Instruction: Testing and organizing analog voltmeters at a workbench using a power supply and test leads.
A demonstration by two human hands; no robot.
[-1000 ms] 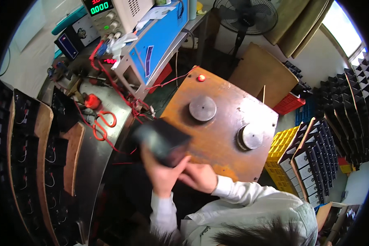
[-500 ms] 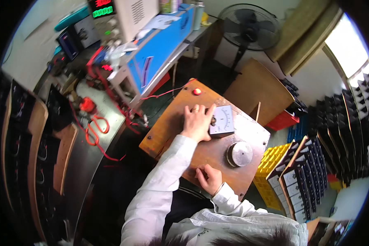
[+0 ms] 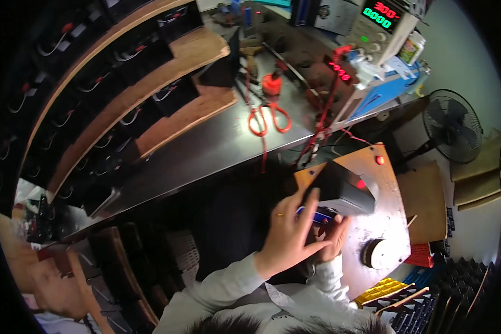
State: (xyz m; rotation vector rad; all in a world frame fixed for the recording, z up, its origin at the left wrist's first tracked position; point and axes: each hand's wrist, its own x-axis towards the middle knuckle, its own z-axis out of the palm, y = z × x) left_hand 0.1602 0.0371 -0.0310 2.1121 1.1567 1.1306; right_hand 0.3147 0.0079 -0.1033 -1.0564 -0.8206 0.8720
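Observation:
A black box [image 3: 342, 192], tilted over the orange metal board [image 3: 394, 214], has a small blue part [image 3: 312, 212] showing at its lower left between my hands. My left hand [image 3: 289, 234] has its fingers and thumb spread at the box's left side; contact at the fingertips is unclear. My right hand [image 3: 334, 240] has its fingers bent against the box's lower edge, holding it. A metal disc [image 3: 379, 253] stands on the board to the right. A red lit button [image 3: 379, 160] is at the board's back corner.
Wooden shelves [image 3: 183, 44] of black cases line the left, above a steel bench [image 3: 211, 133] with red-handled tools [image 3: 271, 108]. A power supply [image 3: 381, 36] stands at the back. A fan [image 3: 451, 119], yellow crate [image 3: 381, 289] and stacked black parts [image 3: 462, 289] are at the right.
The view has swung left toward the shelves. The box, earlier face up on the board with my left hand on it, is now tilted, and my right hand has moved up to it.

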